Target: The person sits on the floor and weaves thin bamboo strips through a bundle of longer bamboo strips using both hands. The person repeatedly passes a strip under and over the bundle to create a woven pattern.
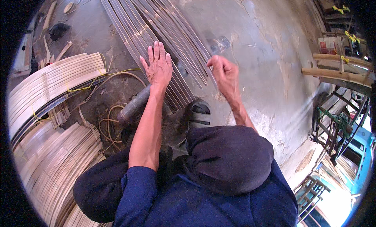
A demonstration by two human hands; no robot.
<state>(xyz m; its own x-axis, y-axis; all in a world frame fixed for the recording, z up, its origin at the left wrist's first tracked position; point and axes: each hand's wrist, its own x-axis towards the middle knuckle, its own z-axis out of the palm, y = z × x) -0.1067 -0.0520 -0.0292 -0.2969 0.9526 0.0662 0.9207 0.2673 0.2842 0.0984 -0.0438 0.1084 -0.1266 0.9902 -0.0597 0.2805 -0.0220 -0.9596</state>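
Observation:
Long, narrow bamboo strips with dark faces and pale joints lie side by side on the floor, running from the far left toward my feet. My left hand rests over the strips, palm down and fingers stretched out. Beside the rightmost strips is my right hand, its fingers curled closed. Whatever they may be gripping is hidden. A grey cylinder lies beneath my left forearm, partly covered by it. My sandalled foot stands by the near ends of the strips.
Bundles of pale slats tied with yellow cord, and more stacked slats, fill the left side. A loose hose-like coil lies near the cylinder. At the right stand wooden poles and a dark frame. The concrete floor looks cracked.

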